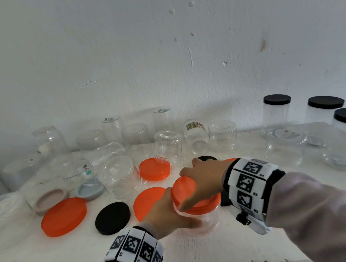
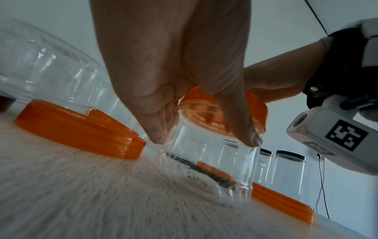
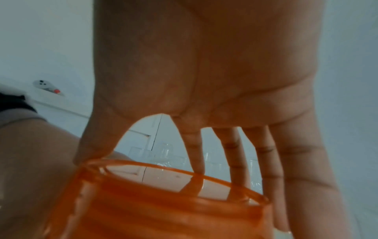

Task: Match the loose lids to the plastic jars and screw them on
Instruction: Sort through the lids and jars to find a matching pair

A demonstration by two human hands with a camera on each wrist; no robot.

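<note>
A small clear plastic jar stands upright near the front edge of the white table. My left hand grips its side, thumb and fingers wrapped round the wall. An orange lid sits on the jar's mouth. From above, my right hand holds this lid, thumb on the near rim and fingers spread over the far rim. The right wrist view shows the orange lid close up. How far it is threaded on cannot be told.
Loose lids lie around the jar: a big orange one, a black one, two more orange, a beige and a grey-blue. Several upturned clear jars fill the back. Three black-capped jars stand at right.
</note>
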